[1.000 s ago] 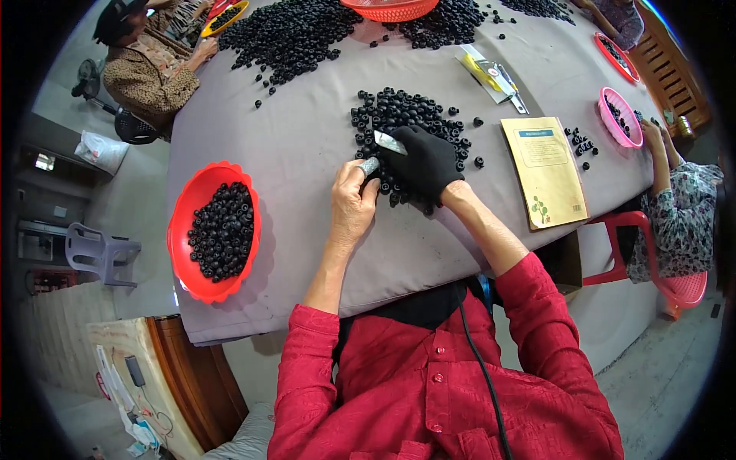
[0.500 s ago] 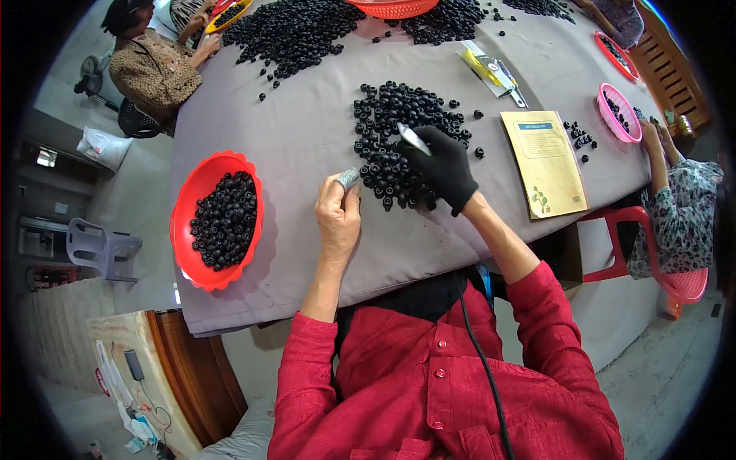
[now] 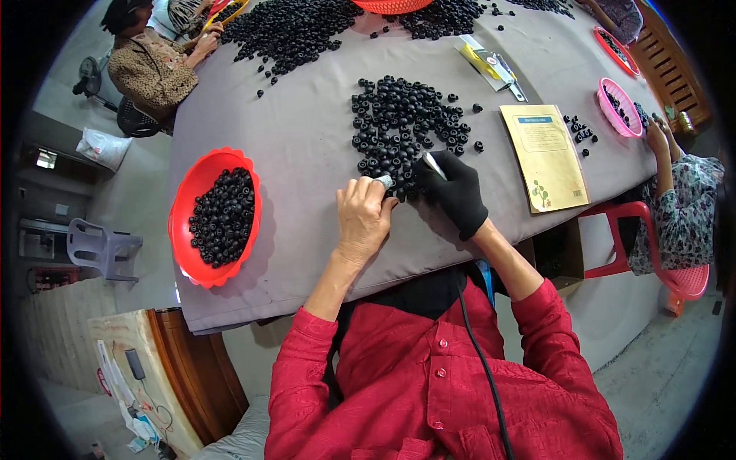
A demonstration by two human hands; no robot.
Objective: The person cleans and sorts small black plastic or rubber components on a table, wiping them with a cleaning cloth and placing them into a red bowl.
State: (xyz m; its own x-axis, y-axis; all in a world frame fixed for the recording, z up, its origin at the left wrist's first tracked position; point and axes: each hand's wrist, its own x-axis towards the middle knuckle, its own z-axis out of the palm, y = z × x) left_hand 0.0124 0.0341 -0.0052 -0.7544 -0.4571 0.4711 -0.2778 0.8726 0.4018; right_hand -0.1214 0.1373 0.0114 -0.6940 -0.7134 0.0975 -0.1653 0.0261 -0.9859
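Note:
Small black round pieces with holes, like beads, form a pile [image 3: 395, 115] on the cloth-covered table [image 3: 299, 146]. At its near edge is my bare left hand [image 3: 363, 218], fingers curled and drawn together. A silvery-grey wrap [image 3: 384, 182] covers the tip of one finger, beside the pieces. Whatever the thumb and finger pinch is too hidden to make out. My right hand [image 3: 461, 195], in a black glove, is closed around a slim whitish tool [image 3: 434, 165] just right of the left hand. The tool's lower end is hidden by the glove.
A red scalloped bowl [image 3: 179, 218] of black pieces stands left. Right of the pile lie a yellow booklet [image 3: 546, 157] and a packaged tool [image 3: 494, 69]. A pink basket [image 3: 632, 132] sits farther right. Larger heaps [image 3: 284, 31] and several people surround the table.
My left hand has moved right, to the pile's near edge. My right hand has drawn back toward me with the tool, and the two hands are now close together.

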